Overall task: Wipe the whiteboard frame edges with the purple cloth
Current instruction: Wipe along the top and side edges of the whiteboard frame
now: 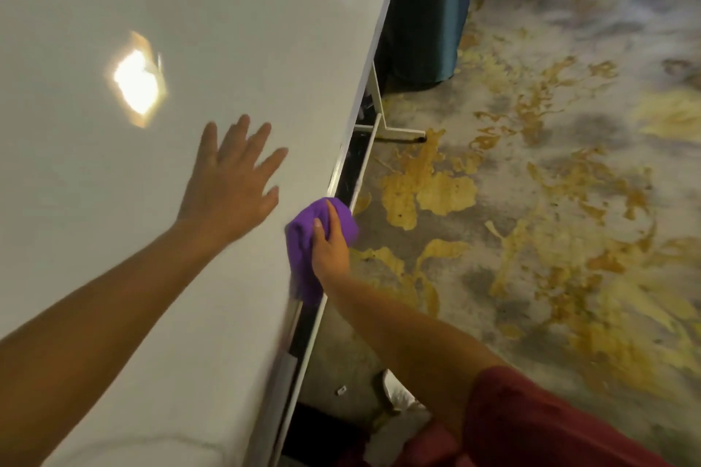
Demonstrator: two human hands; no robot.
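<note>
A large whiteboard (151,30) fills the left of the head view, with a bright light reflection on it. Its pale frame edge (373,49) runs from the upper right down to the lower middle. My left hand (231,182) lies flat on the board surface, fingers spread, holding nothing. My right hand (330,243) grips a bunched purple cloth (303,250) and presses it against the frame edge, about midway along its visible length. The cloth drapes over the edge and hides that stretch of frame.
Under the edge runs a white marker tray rail (362,171) and a white stand foot (402,131). A dark blue bin (428,11) stands behind the board. The concrete floor (550,201) has yellow patches. My red shorts (531,425) show at the lower right.
</note>
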